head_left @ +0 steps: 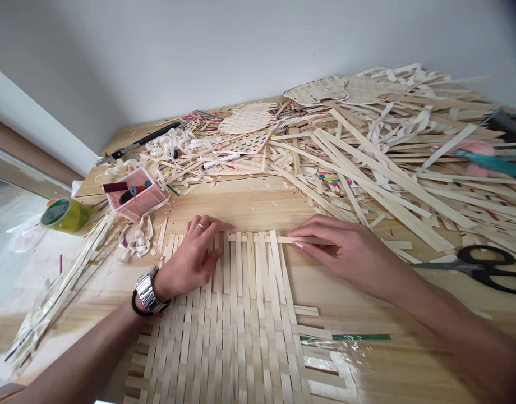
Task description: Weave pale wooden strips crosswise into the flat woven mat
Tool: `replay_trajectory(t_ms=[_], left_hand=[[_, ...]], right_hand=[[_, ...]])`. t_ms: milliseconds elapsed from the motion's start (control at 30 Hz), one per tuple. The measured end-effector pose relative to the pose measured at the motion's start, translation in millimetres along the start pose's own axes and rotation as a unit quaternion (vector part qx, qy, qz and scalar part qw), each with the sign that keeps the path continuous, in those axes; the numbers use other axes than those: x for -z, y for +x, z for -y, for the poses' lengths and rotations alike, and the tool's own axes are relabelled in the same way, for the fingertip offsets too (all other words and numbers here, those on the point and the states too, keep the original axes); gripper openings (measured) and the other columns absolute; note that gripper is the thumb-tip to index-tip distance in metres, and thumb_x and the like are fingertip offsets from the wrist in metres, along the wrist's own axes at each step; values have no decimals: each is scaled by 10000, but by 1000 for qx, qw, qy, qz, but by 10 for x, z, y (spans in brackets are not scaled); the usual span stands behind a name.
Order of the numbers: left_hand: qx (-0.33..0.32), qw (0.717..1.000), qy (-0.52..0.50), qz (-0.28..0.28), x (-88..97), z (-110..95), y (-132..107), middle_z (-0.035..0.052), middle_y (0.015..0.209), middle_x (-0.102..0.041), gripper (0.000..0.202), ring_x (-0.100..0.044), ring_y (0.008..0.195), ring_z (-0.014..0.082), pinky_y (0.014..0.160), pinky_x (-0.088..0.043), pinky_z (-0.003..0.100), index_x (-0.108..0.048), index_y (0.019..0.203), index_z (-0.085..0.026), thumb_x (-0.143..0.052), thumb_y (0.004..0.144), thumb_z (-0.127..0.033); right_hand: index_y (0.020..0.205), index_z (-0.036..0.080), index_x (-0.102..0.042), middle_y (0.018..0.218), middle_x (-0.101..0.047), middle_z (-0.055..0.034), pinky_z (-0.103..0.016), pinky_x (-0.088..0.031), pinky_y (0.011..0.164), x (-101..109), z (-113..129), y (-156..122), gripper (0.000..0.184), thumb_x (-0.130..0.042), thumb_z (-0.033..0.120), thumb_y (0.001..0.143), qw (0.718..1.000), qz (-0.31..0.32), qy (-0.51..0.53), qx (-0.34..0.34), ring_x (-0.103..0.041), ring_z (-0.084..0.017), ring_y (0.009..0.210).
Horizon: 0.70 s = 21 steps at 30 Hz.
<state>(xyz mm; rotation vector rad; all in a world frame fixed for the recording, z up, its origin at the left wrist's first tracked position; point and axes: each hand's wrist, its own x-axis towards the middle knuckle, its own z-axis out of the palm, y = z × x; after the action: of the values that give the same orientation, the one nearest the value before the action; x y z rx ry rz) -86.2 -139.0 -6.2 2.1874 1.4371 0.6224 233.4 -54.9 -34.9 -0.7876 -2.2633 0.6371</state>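
A woven mat of pale flat strips (224,342) lies on the wooden table, its upright strips loose at the far end. My right hand (337,241) pinches a crosswise strip (285,239) between thumb and fingers at the mat's far right corner. Leftward, that strip passes among the upright strip ends. My left hand (197,247) rests on the upright strips at the far left, fingers bent over them; whether it grips any is hidden. A silver watch (147,289) is on the left wrist.
Black-handled scissors (485,269) lie at the right. A pink basket (138,193) with spools and a tape roll (64,215) stand at the left. Heaped loose strips (392,174), a marker (220,161) and woven pieces (247,118) cover the back. A green strip (361,337) lies beside the mat.
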Motion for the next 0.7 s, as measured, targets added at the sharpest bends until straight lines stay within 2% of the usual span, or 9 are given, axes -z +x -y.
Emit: replay_trajectory(t_ms=[267, 500, 700], left_hand=[[1, 1000, -28, -9, 32, 30, -4, 97, 1316, -612, 489, -538, 1286, 286, 1200, -368, 529, -565, 1371, -232, -496, 940, -11], [-8, 1000, -20, -11, 32, 30, -2, 86, 1317, -627, 493, -554, 1282, 279, 1199, -372, 504, -567, 1351, -233, -500, 917, -9], [-13, 1000, -21, -9, 34, 37, 0, 90, 1324, -633, 488, -551, 1288, 281, 1194, -379, 513, -564, 1345, -227, -501, 911, -13]], right_hand=[[1077, 244, -795, 1018, -824, -46, -350, -621, 782, 8, 7, -5, 170, -628, 265, 1053, 1000, -3, -13, 2, -776, -187, 881], [1119, 249, -804, 1071, -823, -63, -336, -640, 857, -8, 60, 2, 195, -616, 251, 1072, 999, 38, 11, 18, -786, -188, 952], [1120, 246, -809, 1017, -798, -56, -309, -638, 785, -40, 104, -1, 178, -641, 232, 1061, 997, 49, 43, 36, -778, -176, 899]])
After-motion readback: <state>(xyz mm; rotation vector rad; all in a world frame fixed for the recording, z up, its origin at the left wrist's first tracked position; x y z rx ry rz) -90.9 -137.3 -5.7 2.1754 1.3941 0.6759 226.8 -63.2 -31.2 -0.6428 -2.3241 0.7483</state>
